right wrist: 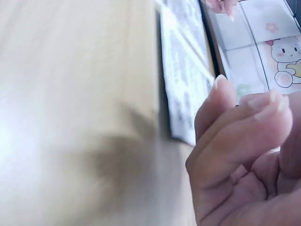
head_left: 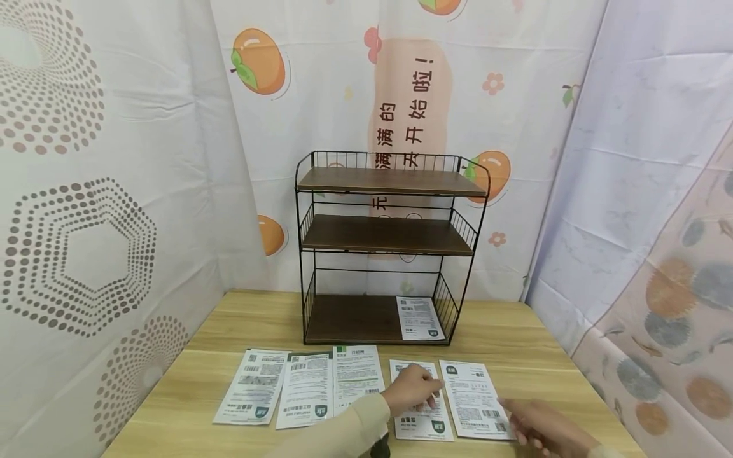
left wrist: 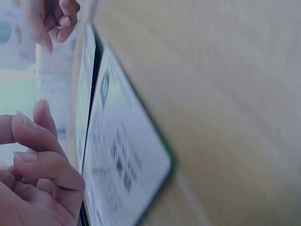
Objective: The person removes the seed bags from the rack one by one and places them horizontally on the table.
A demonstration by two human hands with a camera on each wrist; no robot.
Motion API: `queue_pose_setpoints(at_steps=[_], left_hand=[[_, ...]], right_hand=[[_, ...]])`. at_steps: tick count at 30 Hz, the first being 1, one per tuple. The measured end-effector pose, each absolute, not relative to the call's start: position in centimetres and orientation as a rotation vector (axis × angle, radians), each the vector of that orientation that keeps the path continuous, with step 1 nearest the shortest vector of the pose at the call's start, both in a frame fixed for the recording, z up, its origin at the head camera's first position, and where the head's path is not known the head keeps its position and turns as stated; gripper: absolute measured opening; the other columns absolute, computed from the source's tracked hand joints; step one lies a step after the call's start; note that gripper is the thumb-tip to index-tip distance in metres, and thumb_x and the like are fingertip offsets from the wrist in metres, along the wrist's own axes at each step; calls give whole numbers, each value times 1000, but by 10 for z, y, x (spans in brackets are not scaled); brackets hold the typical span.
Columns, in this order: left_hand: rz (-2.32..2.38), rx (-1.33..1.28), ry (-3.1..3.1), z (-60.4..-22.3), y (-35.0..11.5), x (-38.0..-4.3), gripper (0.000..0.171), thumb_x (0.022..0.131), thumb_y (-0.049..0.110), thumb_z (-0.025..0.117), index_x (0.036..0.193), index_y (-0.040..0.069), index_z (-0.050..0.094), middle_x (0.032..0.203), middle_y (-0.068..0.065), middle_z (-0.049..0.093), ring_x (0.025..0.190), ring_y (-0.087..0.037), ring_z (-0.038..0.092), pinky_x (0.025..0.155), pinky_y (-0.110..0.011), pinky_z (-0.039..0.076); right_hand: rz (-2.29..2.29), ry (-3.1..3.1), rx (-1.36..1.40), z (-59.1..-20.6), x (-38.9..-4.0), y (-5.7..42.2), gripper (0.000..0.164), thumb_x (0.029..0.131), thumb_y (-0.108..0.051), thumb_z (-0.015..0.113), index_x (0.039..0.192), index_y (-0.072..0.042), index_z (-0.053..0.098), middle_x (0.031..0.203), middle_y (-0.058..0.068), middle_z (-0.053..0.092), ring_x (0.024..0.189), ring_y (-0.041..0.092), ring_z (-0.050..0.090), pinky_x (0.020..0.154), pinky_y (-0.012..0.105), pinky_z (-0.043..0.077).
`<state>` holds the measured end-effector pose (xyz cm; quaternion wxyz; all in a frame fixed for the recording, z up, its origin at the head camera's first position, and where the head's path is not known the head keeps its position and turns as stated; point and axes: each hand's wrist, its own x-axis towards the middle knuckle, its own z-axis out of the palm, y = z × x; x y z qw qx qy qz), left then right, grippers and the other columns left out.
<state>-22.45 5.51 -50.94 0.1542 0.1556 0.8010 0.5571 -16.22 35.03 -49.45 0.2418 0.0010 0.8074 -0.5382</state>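
Observation:
My left hand hovers over a flat white printed packet, its fingers loosely bent and holding nothing. The left wrist view shows those bent fingers beside the packet's printed face. To the right lies another white packet with a dark green logo at its top. Near that packet's lower right edge is my right hand, partly curled. Nothing sits between its thumb and fingers in the right wrist view, where a packet lies beyond the fingertips.
Three more packets lie in a row on the left: one, a second and a green-topped third. Behind them stands a three-tier rack with black wire sides; its bottom board carries one packet. Printed curtains enclose the wooden table.

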Motion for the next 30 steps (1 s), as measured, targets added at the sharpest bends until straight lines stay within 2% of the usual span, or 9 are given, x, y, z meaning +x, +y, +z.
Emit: queue_pose_setpoints(at_steps=[10, 16, 30], left_hand=[[1746, 345, 2255, -511, 27, -257, 33, 103, 30, 63, 92, 0, 72, 68, -6, 68, 49, -9, 43, 43, -21, 30], [1785, 300, 2235, -515, 13, -271, 36, 105, 32, 61, 94, 0, 71, 67, -3, 66, 48, -8, 42, 43, -21, 31], [1837, 256, 2242, -520, 0, -287, 36, 106, 29, 60, 95, -4, 71, 70, -6, 68, 46, -7, 42, 42, -19, 31]], right_hand=[[-1605, 2136, -28, -488, -192, 328, 52, 108, -49, 46, 92, -2, 63, 65, -5, 56, 47, 0, 40, 43, 15, 36], [-1669, 2094, 44, -492, -209, 314, 51, 107, -50, 49, 93, -3, 62, 65, -5, 55, 48, 0, 40, 44, 15, 36], [-1729, 2147, 238, -500, -249, 284, 50, 106, -47, 52, 100, 2, 62, 70, -2, 57, 54, 1, 40, 47, 13, 35]])
